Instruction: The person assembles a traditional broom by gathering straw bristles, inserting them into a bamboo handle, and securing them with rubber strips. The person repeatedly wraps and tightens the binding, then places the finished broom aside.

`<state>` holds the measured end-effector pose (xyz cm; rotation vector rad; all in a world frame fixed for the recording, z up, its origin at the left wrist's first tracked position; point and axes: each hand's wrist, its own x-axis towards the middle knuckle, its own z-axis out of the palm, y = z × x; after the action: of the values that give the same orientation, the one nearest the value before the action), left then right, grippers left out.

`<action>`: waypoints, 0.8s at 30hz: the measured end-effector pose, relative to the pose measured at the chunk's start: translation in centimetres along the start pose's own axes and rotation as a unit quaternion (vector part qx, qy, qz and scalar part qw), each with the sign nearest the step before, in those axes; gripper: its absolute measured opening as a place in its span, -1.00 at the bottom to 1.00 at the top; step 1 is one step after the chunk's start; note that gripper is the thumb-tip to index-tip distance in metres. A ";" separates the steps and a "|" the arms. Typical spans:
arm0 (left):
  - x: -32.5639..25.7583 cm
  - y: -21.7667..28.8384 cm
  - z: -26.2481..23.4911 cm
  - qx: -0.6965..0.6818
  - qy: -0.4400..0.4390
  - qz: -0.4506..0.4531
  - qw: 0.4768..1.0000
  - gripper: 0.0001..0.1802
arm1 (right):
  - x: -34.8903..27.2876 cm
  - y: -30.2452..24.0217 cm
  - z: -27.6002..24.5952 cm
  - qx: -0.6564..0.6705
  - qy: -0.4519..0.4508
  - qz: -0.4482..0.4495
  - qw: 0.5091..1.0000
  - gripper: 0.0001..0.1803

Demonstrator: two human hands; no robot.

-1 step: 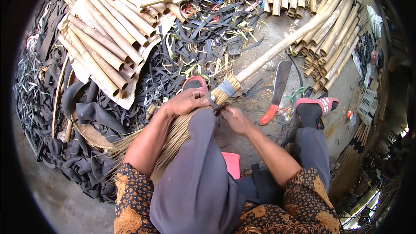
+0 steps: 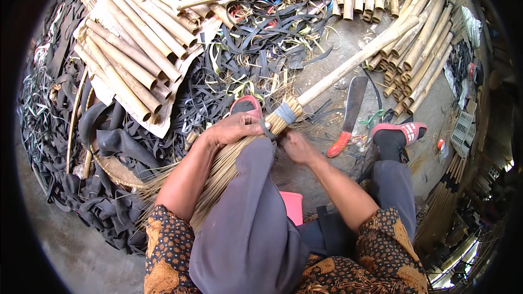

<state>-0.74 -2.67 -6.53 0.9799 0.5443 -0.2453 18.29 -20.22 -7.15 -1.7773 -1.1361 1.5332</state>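
A broom lies across my lap: a long pale bamboo handle (image 2: 354, 62) runs up to the right, and a bundle of thin brown bristles (image 2: 220, 177) fans down to the left. A grey wrap (image 2: 284, 113) binds the two together. My left hand (image 2: 234, 129) is closed around the bristles just below the wrap. My right hand (image 2: 297, 147) sits under the neck of the bundle, fingers pinched on a black strip (image 2: 266, 129) that loops around the bristles between both hands. A grey head cloth (image 2: 248, 223) hides the middle of the bundle.
A machete with a red grip (image 2: 348, 111) lies on the ground to the right. Cut bamboo poles are stacked at upper left (image 2: 131, 49) and upper right (image 2: 419, 49). Black rubber strips (image 2: 261, 43) cover the ground ahead. My feet wear red sandals (image 2: 400, 130). A pink stool (image 2: 291, 204) is under me.
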 end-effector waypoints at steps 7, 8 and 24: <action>-1.3 1.4 0.1 -0.228 0.040 -0.159 0.960 -0.33 | 2.4 0.1 -0.7 -0.112 0.071 -0.012 0.991 -0.84; -1.4 1.5 0.3 -0.232 0.043 -0.153 0.960 -0.34 | 2.3 -0.1 -0.8 -0.122 0.064 -0.009 0.990 -0.84; 0.1 1.5 2.9 0.250 0.291 -0.104 0.918 -0.15 | 4.5 -11.9 -7.4 -0.322 -0.010 -0.031 0.946 -0.72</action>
<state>0.94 -4.34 -4.26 1.5092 1.1729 -0.2893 22.42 -9.39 1.90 -2.0944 -1.8374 1.2167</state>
